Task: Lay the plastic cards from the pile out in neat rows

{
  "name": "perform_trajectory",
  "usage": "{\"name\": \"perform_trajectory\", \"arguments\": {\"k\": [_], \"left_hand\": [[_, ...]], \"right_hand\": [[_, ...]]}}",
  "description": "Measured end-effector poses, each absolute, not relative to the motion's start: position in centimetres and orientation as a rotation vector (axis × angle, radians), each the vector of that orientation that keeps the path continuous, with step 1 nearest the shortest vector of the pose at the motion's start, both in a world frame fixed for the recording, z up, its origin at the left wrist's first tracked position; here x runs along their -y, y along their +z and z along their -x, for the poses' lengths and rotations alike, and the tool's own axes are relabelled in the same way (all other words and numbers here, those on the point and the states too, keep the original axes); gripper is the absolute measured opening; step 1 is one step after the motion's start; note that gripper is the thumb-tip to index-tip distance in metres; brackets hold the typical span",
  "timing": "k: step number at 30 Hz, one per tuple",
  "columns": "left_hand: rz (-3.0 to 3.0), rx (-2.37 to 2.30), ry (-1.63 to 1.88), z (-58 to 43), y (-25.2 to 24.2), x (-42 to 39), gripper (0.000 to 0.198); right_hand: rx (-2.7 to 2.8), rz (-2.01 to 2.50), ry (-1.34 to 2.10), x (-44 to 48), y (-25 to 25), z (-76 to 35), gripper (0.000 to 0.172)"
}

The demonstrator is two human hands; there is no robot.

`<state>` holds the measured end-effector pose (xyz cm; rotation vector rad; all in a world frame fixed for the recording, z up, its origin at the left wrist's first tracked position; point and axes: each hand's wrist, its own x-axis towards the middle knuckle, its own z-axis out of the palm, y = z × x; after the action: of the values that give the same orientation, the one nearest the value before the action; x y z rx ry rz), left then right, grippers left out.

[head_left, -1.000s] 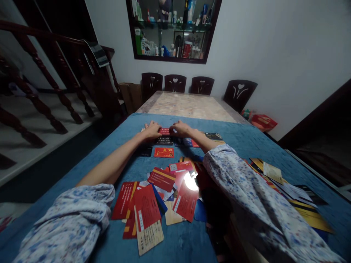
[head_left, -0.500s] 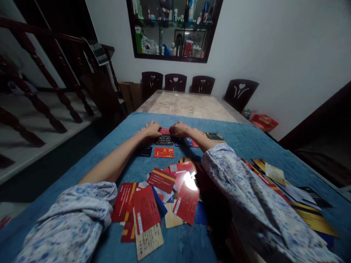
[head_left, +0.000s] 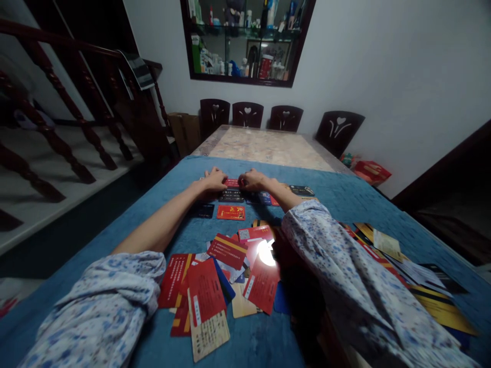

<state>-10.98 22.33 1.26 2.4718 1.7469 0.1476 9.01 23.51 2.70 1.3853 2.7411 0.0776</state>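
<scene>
Head view: left hand [head_left: 215,181], fingers curled, meets the left end of a flat red card [head_left: 232,182] with pale print; right hand [head_left: 253,180], likewise curled, meets its right end; grip unconfirmed. Blue cloth [head_left: 353,197] beneath. Room: wooden railing [head_left: 76,43], glass-shelved cabinet [head_left: 241,82], dark chair [head_left: 326,126].

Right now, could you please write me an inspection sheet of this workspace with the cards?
Surface: blue cloth over the near part of the table.
Cards: red card, with a black card just nearer; overlapping card pile nearest the person, second card pile at right.
Clutter: red package and cardboard box beyond the table.
Hands: left hand and right hand at the red card's ends; grip unclear.
Cables: nothing seen.
Surroundings: chairs, wall cabinet, stair railing.
</scene>
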Motion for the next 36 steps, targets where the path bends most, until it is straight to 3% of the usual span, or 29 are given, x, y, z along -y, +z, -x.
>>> {"name": "perform_trajectory", "arguments": {"k": [8,21,36], "left_hand": [[-2.522,-1.787,0.189,11.1,1.9,-21.5,0.044],[-2.686,-1.657,0.598,11.3,1.5,-16.6,0.03],[-2.644,-1.532,0.74,11.1,0.9,-9.6,0.026]], "right_hand": [[-2.74,-1.451,0.104,-22.1,3.9,-9.2,0.05],[-2.859,-1.366,0.188,-18.1,5.6,-9.8,0.03],[-2.944,-1.335,0.241,-11.4,5.1,-11.0,0.029]]}}
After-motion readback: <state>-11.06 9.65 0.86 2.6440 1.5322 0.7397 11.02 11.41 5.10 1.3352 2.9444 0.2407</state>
